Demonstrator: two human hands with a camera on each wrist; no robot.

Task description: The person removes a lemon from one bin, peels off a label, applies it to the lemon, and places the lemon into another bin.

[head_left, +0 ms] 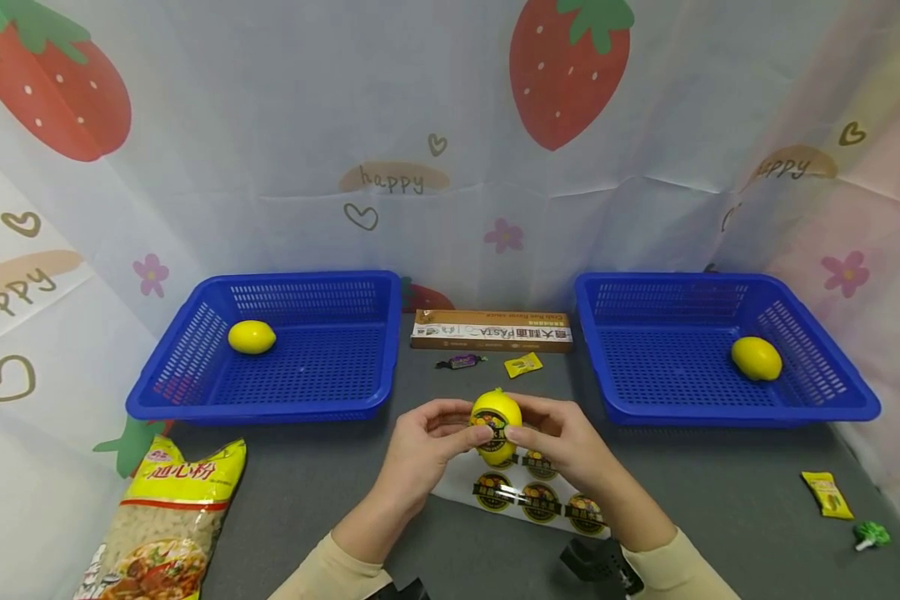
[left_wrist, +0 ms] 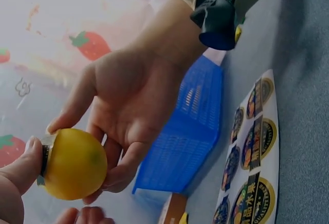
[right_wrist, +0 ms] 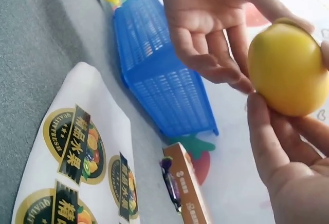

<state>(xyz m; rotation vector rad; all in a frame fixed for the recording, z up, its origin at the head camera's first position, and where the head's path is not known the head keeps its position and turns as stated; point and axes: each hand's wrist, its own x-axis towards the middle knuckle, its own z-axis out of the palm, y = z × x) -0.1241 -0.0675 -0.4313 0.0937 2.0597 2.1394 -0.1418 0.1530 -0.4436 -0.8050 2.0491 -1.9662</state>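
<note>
Far left of the grips, a food bag lies on the counter; behind it, a blue basket contains a loose lemon. The left grip holds the near lemon, thumb in front, fingers behind. This fruit sits between both grips, tip up, above a sticker sheet, with a round label on its front. It appears light, firm and hard to bruise, though its smooth skin may slip or roll; its widest sides offer the surest hold, thumbs flat on the label. The right grip pinches the opposite side. Farther right, a second basket contains another lemon.
</note>
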